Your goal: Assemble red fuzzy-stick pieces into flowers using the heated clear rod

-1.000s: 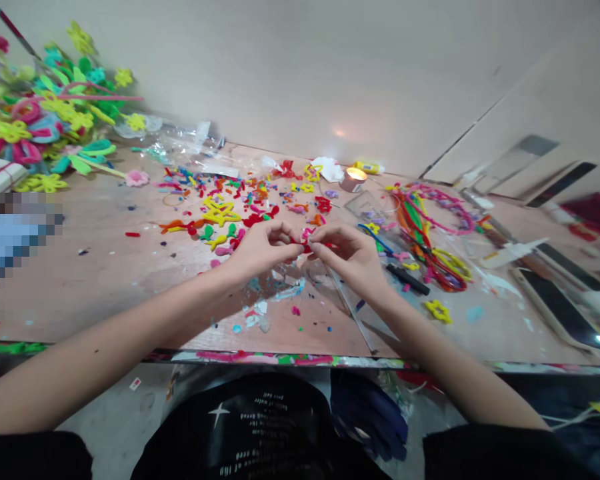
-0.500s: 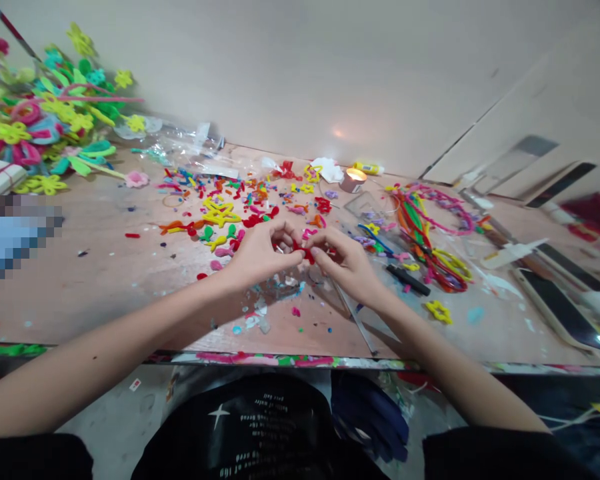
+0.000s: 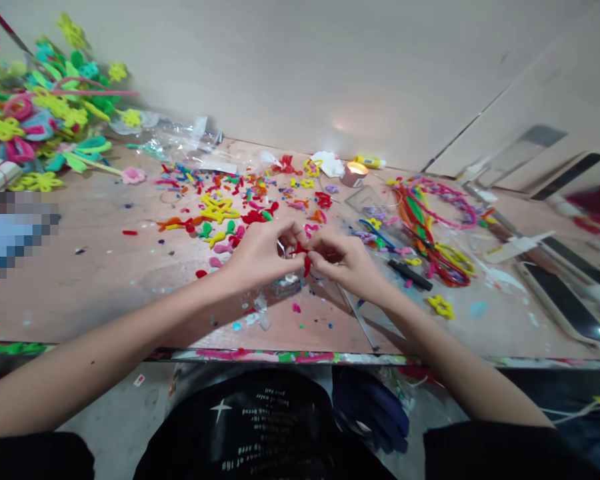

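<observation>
Both hands have closed in on each other since a second ago: left hand [image 3: 260, 257] and right hand [image 3: 353, 265] are now nearly knuckle to knuckle. The red fuzzy piece [image 3: 306, 261], level between them earlier, now kinks downward at the fingertips.

Largest first:
- Tabletop [image 3: 105, 287]: one, wooden, littered with scraps.
- Bouquet of fuzzy-wire flowers [image 3: 40, 113]: one, in the far left corner, well apart from the hands.
- Bundle of long coloured wires [image 3: 430, 233]: one, right of the right hand, not touching it.
- Two hands at the tabletop's middle. The left hand's fingers are curled, pinching the red fuzzy piece from the left. The right hand's fingers are curled, pinching it from the right.
- Clear ruler [image 3: 360, 319]: one, flat under the right wrist.
- Black marker [image 3: 409, 275]: one, just right of the right hand.
- Lit candle [image 3: 354, 173]: one, near the wall behind the hands.
- Yellow flower shape [image 3: 440, 307]: one, near the right forearm.
- Red fuzzy piece: one, held between both sets of fingertips, just above clear plastic scraps.

Loose coloured bits behind the hands are too many to count.
</observation>
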